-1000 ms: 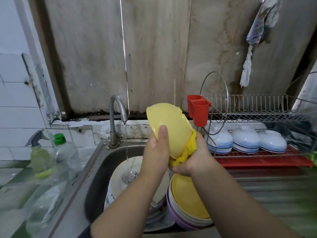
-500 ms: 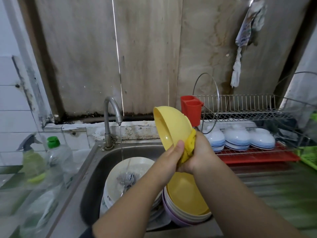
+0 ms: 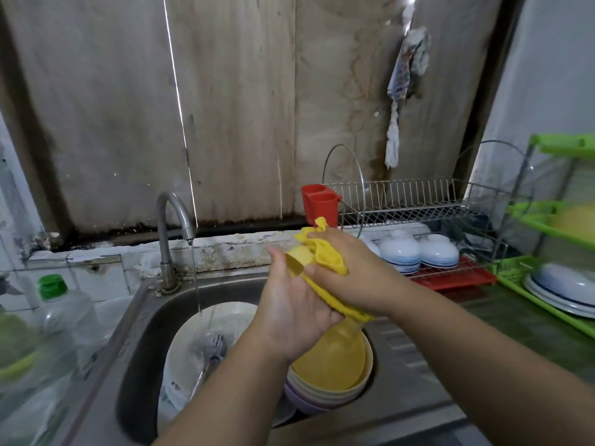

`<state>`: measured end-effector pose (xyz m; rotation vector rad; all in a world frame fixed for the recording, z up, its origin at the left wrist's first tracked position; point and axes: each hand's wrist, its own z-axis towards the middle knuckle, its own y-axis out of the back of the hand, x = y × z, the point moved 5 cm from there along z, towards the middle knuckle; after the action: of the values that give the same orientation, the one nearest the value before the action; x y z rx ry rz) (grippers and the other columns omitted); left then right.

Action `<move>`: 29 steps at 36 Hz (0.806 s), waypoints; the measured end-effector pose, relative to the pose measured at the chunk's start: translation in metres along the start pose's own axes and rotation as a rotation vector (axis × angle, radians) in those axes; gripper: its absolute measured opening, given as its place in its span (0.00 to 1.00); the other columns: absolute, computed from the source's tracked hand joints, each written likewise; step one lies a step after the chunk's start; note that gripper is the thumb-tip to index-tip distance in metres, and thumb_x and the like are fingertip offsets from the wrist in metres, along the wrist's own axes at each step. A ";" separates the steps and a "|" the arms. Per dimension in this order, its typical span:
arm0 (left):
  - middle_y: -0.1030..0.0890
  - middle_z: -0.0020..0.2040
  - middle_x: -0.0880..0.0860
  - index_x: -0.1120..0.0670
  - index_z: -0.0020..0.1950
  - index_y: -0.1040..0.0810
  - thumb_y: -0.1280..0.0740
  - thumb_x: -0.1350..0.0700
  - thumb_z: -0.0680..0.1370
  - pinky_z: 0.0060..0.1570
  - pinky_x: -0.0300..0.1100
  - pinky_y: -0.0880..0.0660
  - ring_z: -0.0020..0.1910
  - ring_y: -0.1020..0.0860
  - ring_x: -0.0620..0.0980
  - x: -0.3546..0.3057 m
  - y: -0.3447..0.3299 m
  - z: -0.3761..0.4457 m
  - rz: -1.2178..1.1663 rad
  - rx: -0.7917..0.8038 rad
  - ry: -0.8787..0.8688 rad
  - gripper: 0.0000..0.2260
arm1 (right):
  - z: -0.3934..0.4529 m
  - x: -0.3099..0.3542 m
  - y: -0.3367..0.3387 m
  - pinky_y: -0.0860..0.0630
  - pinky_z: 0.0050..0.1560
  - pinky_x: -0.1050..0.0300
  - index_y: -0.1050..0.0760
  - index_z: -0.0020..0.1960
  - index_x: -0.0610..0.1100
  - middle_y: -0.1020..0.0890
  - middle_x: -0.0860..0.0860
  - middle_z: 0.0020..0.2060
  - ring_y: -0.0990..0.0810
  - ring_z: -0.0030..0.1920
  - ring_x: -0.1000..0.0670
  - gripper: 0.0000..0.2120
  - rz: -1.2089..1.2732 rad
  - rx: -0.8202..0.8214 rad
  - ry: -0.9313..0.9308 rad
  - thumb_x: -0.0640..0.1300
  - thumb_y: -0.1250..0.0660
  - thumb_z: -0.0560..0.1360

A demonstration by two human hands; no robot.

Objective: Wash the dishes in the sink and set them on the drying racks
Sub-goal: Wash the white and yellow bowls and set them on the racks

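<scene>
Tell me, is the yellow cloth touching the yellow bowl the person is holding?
Touching. The head view shows the right hand pressing the yellow cloth against the yellow bowl.

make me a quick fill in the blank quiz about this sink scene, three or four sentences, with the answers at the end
1. The right hand rubs the held bowl with a cloth coloured ____.
2. Water runs from the ____ into the sink.
3. The cutlery holder on the wire rack is coloured ____.
4. The bottle left of the sink has a cap coloured ____.

Missing words: yellow; tap; red; green
</scene>
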<state>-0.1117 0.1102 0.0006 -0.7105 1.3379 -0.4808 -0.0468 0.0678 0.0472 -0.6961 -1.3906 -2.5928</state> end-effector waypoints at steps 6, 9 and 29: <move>0.19 0.57 0.62 0.59 0.60 0.23 0.51 0.28 0.73 0.54 0.52 0.26 0.55 0.20 0.59 0.019 -0.002 0.008 -0.123 -0.110 0.055 0.38 | -0.021 -0.011 0.017 0.48 0.69 0.57 0.34 0.68 0.64 0.41 0.54 0.68 0.46 0.68 0.53 0.32 -0.283 0.334 0.087 0.68 0.36 0.65; 0.18 0.54 0.60 0.57 0.57 0.21 0.47 0.32 0.74 0.44 0.49 0.20 0.51 0.18 0.57 0.025 -0.015 0.015 -0.113 -0.093 0.047 0.32 | -0.029 -0.015 0.029 0.45 0.68 0.54 0.36 0.69 0.65 0.41 0.54 0.63 0.45 0.63 0.54 0.33 -0.363 0.379 0.076 0.65 0.35 0.65; 0.16 0.38 0.58 0.57 0.50 0.25 0.40 0.60 0.80 0.44 0.57 0.25 0.44 0.20 0.57 0.065 -0.096 0.110 -0.032 -0.054 0.067 0.05 | -0.083 -0.112 0.156 0.45 0.69 0.64 0.62 0.76 0.55 0.46 0.53 0.74 0.45 0.72 0.52 0.56 -0.488 0.328 -0.273 0.49 0.23 0.66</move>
<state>0.0155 0.0184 0.0310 -0.7666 1.4086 -0.4991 0.0726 -0.1011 0.0762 -0.7551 -2.2547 -2.5552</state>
